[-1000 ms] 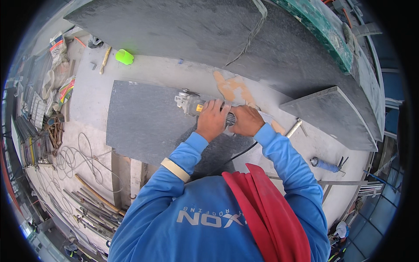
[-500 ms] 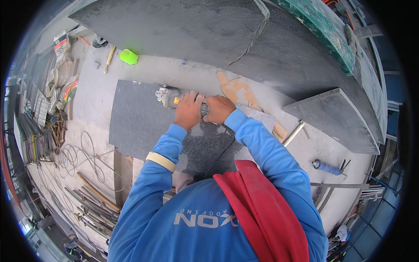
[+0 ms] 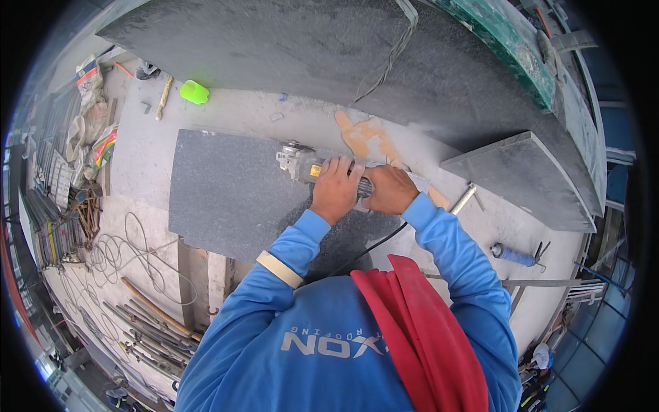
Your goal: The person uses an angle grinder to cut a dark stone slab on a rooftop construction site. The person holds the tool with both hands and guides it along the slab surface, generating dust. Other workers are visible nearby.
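Both my hands are wrapped round a grey angle grinder (image 3: 300, 165) with a metal head and a dark rear end. My left hand (image 3: 336, 187) grips the body behind the head, and my right hand (image 3: 389, 189) closes on the rear part, close beside the left. The grinder's head and disc lie over the far edge of a dark grey stone slab (image 3: 220, 185). Whether the disc touches the slab I cannot tell. A black cord (image 3: 367, 251) runs from the grinder back toward my body. A roll of tape (image 3: 279, 270) sits around my left forearm.
Large dark slabs (image 3: 274, 55) lean at the back, with a smaller one (image 3: 525, 178) at the right. Beyond the work slab are a bright green cup (image 3: 194, 92) and brown cardboard (image 3: 367, 137). A caulking gun (image 3: 515, 255) lies right; coiled cable (image 3: 130, 250) and several rods (image 3: 154, 323) lie left.
My hands and the grinder have moved right along the slab. The grinder's disc, hidden before, now shows beside its head. My view has shifted slightly.
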`<state>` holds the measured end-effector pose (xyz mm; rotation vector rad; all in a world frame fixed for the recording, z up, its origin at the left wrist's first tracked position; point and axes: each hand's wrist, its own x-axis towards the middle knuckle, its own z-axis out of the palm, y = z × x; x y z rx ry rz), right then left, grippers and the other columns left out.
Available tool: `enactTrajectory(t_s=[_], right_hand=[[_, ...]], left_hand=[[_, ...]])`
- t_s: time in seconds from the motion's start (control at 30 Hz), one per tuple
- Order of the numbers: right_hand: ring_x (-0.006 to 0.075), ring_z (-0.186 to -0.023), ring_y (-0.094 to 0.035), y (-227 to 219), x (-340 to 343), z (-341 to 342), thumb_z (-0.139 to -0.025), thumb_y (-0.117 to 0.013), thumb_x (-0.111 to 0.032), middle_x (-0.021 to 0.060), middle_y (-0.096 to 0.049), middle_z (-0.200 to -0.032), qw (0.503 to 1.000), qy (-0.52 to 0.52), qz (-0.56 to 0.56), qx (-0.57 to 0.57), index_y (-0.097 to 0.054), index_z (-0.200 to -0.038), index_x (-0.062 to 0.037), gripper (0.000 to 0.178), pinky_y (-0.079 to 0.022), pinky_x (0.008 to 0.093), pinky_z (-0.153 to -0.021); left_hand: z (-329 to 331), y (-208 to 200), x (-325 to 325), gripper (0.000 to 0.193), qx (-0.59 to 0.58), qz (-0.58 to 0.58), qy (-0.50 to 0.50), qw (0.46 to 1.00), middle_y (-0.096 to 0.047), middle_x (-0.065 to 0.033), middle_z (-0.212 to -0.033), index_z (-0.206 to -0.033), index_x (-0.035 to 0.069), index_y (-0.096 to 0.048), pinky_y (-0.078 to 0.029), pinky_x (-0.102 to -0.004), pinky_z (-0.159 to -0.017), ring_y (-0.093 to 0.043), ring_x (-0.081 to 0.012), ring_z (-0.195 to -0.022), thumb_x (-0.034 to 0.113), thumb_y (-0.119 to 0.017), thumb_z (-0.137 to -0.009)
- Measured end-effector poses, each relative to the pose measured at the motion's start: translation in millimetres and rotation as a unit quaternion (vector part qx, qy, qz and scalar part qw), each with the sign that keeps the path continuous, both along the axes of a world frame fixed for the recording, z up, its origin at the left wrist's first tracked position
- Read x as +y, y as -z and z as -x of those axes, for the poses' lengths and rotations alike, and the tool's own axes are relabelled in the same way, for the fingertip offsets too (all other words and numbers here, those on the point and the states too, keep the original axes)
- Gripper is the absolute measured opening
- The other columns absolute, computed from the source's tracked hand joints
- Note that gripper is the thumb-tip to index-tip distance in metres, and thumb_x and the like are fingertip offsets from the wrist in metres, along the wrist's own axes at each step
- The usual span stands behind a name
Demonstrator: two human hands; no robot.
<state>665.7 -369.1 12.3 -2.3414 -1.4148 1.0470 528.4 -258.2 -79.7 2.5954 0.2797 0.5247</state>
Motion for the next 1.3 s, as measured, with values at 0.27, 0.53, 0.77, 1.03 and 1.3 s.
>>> enactTrajectory(t_s=[0.27, 0.53, 0.77, 1.03, 1.3], right_hand=[[0.0435, -0.096, -0.073, 27, 50, 11, -0.07, -0.085, -0.02, 0.0235, -0.076, -0.096, 0.999, -0.029, -0.039, 0.011, -0.075, -0.107, -0.0027, 0.042, -0.059, 0.0508, -0.086], [0.0429, -0.1, -0.075, 36, 89, 23, -0.071, -0.084, -0.022, 0.0235, -0.077, -0.101, 0.999, -0.033, -0.004, 0.005, -0.075, -0.112, -0.0035, 0.046, -0.06, 0.0499, -0.09], [0.0436, -0.101, -0.073, 14, 43, 8, -0.071, -0.085, -0.023, 0.0241, -0.077, -0.103, 1.0, -0.03, 0.0, 0.001, -0.073, -0.117, -0.0032, 0.052, -0.059, 0.0505, -0.091], [0.0451, -0.099, -0.073, 0, 10, -3, -0.071, -0.087, -0.025, 0.0231, -0.077, -0.102, 0.999, -0.021, 0.027, -0.025, -0.074, -0.113, -0.0054, 0.048, -0.058, 0.0522, -0.09], [0.0477, -0.098, -0.072, 24, 48, 10, -0.068, -0.085, -0.016, 0.0262, -0.076, -0.1, 0.999, -0.014, -0.044, 0.028, -0.073, -0.107, -0.0006, 0.044, -0.058, 0.0525, -0.086]], left_hand=[[19, 13, 48, 0.066, 0.028, -0.021, -0.034, 0.999, -0.059, -0.0139, -0.119, -0.131, 0.009, -0.063, -0.046, -0.0486, -0.103, -0.059, -0.0351, -0.113, 0.01, -0.084, -0.069], [32, 15, 83, 0.071, 0.056, -0.024, -0.044, 0.997, -0.058, -0.0141, -0.119, -0.131, 0.008, -0.061, -0.047, -0.0479, -0.105, -0.058, -0.036, -0.114, 0.012, -0.087, -0.065], [15, 0, 40, 0.062, 0.032, -0.017, -0.022, 0.999, -0.058, -0.0146, -0.116, -0.13, 0.007, -0.061, -0.046, -0.0481, -0.103, -0.058, -0.0357, -0.113, 0.01, -0.083, -0.071], [0, -2, 4, 0.047, -0.002, 0.001, -0.012, 1.0, -0.058, -0.0149, -0.114, -0.125, 0.006, -0.063, -0.047, -0.0474, -0.098, -0.058, -0.0352, -0.109, 0.011, -0.073, -0.079], [15, 16, 35, 0.043, -0.046, -0.052, -0.055, 0.996, -0.059, -0.014, -0.111, -0.119, 0.01, -0.063, -0.047, -0.0453, -0.098, -0.06, -0.0322, -0.109, 0.017, -0.076, -0.078]])
